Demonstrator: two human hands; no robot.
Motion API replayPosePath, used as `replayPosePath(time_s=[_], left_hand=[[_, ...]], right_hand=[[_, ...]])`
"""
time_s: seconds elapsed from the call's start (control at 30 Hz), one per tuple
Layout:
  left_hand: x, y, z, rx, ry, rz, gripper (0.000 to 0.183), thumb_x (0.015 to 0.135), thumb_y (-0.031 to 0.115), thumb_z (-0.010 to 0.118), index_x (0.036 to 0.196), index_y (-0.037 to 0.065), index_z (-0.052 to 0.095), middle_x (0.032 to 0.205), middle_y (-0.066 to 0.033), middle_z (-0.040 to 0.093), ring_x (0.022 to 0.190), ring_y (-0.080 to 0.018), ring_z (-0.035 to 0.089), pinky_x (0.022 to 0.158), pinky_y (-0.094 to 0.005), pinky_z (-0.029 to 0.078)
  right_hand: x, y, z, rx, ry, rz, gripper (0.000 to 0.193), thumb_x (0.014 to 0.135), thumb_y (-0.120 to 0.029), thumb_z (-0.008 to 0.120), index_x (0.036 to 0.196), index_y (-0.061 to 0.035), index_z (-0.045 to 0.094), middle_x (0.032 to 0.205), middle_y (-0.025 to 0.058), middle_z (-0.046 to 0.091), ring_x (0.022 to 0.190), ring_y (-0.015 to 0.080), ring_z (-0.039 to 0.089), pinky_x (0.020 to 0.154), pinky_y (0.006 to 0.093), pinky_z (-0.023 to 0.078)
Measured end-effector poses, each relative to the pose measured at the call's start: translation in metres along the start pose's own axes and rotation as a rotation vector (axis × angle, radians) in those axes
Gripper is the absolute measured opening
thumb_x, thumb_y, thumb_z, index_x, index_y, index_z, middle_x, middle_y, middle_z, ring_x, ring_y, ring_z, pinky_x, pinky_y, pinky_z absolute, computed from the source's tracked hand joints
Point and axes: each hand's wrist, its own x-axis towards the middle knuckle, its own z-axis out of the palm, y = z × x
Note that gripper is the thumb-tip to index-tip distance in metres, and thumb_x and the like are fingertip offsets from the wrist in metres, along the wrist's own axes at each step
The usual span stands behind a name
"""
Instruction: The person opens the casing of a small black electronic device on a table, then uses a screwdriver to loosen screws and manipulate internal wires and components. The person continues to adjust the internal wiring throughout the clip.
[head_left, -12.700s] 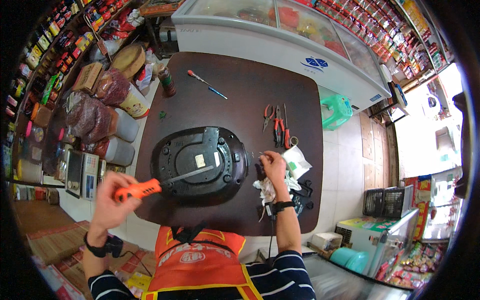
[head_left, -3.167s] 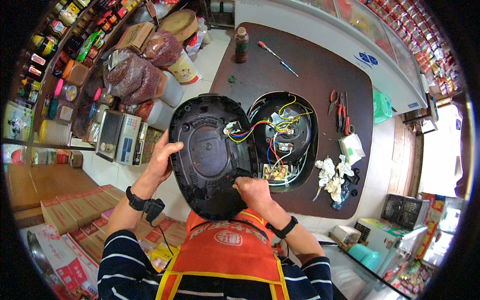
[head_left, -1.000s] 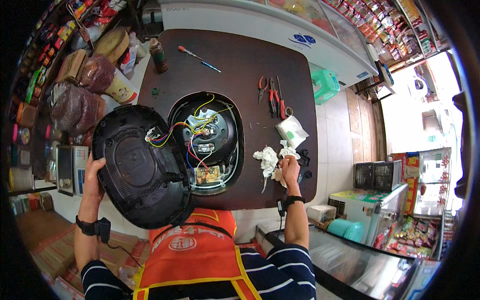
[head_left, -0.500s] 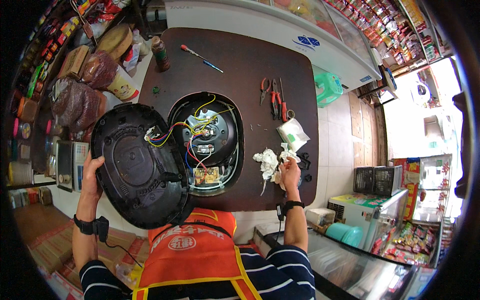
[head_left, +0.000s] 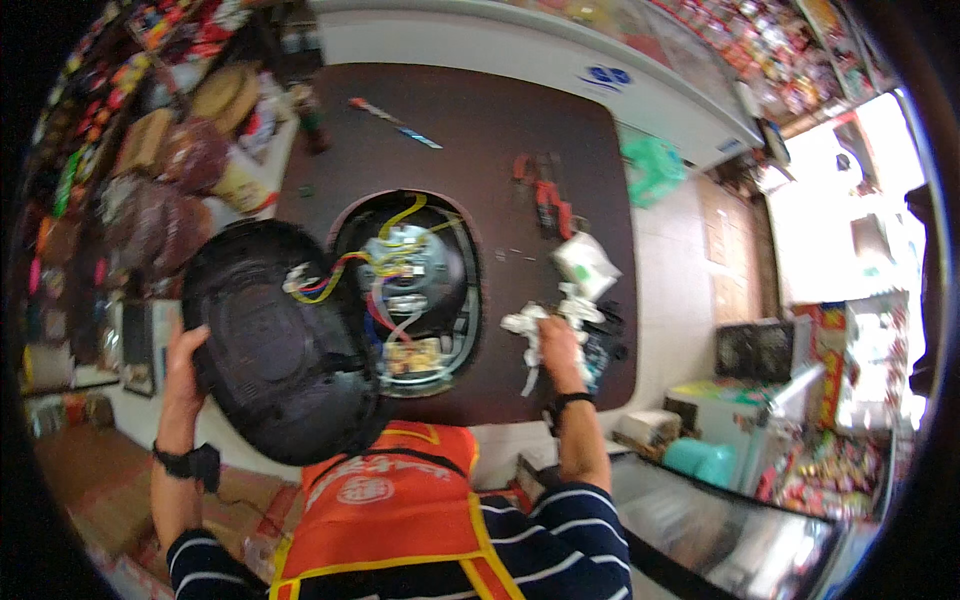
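My left hand [head_left: 187, 358] grips the left edge of a black plastic base cover [head_left: 262, 335], holding it tilted at the table's front left edge. Colored wires run from the cover into an opened cooker-like appliance [head_left: 465, 345]. Inside its shell, a round metal plate [head_left: 405, 255] and a small circuit board [head_left: 412, 356] show among yellow, red, blue and white wires. My right hand [head_left: 562, 350] is closed on crumpled white tissue [head_left: 522, 321] at the right of the table; its fingertips are blurred and partly hidden. Small black parts [head_left: 610, 345] lie beside it.
Red-handled pliers and a screwdriver [head_left: 546, 200] lie toward the back right, above a white tissue pack [head_left: 588, 266]. Another screwdriver [head_left: 395, 122] is at the back, near a brown bottle [head_left: 310, 125]. A white freezer [head_left: 450, 45] stands behind the dark table [head_left: 500, 110].
My right hand has moved slightly left onto the crumpled tissue. My left hand and the cover have barely moved. The view is blurrier.
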Motion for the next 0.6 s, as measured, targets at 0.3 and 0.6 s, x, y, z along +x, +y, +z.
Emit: replayPosePath(time_s=[0.3,0.6], left_hand=[[0.002,0.005,-0.008,-0.018,-0.03,-0.008,0.085,0.096,0.025,0.074,0.168,-0.002,0.04,0.15,-0.0168,0.064,0.134,-0.0304,0.064,0.114,-0.0442,0.052],[0.018,-0.001,-0.027,-0.165,-0.115,-0.046,0.058,0.1,0.02,0.066,0.154,0.003,0.055,0.135,-0.0113,0.072,0.115,-0.0232,0.075,0.099,-0.0399,0.064]], right_hand=[[0.008,-0.014,-0.018,0.012,-0.013,-0.109,0.007,0.094,-0.009,0.074,0.098,-0.0056,0.077,0.093,0.0159,0.067,0.093,0.041,0.071,0.08,0.0519,0.057],[0.009,-0.056,-0.066,-0.113,-0.127,-0.062,0.053,0.088,-0.014,0.084,0.139,-0.0128,0.072,0.134,0.0135,0.069,0.125,0.0374,0.064,0.105,0.0498,0.052]])
